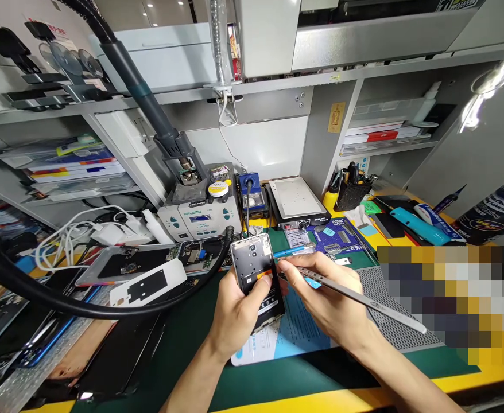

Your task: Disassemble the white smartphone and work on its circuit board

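My left hand [240, 307] grips a smartphone [252, 264] whose back cover is off, so its black inner plate and battery show. The thumb presses across the phone near an orange patch. My right hand [325, 292] is closed round a long grey metal tool [364, 298], perhaps tweezers or a pry tool. Its working end points at the phone's right edge; whether it touches cannot be made out. Beneath the phone lies a light blue and white printed sheet [297, 332] on a green mat [187, 350].
A hot-air station [200, 221] and soldering iron stand [252, 192] are behind the phone. A black hose [118, 310] curves across the left side. Opened phone parts [148, 284] lie left. A tool holder [353, 192] and teal knife [419, 225] sit right.
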Motion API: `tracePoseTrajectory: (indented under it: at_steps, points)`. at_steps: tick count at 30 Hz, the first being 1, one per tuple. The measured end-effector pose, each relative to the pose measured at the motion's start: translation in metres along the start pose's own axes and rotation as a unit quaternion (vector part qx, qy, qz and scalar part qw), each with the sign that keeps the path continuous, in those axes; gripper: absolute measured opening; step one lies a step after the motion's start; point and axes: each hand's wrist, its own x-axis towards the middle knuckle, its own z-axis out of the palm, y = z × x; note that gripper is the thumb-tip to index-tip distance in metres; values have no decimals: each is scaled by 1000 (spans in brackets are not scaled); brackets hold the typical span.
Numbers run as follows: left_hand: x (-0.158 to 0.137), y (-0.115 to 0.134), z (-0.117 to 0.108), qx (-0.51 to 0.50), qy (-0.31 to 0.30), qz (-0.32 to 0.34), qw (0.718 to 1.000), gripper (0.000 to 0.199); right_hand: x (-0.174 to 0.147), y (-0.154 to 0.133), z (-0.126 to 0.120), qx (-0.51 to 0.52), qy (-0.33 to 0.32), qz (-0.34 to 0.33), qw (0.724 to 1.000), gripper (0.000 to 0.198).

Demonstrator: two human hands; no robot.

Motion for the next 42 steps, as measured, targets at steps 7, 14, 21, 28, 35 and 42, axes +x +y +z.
tracePoseTrajectory:
  at_steps: [7,14,21,28,35,42]
  points:
    - [-2,-2,-2,-36,-36,-28,998,20,11,-6,-7,128,-15,152,980,16]
    - [-1,-5,-3,-67,-40,-57,995,28,16,-6,-6,175,-27,182,967,19]
    - [1,-6,-1,-49,-10,-46,998,32,16,-6,-4,193,-24,183,964,18]
    - [1,-5,-1,-65,-20,-48,997,31,15,-4,-4,210,-27,191,959,18]
    - [2,-3,-4,-120,-30,-107,987,27,12,-1,-2,190,-35,180,965,19]
    - [3,-1,-5,-208,-38,-164,964,51,14,-2,4,235,-44,215,947,21]
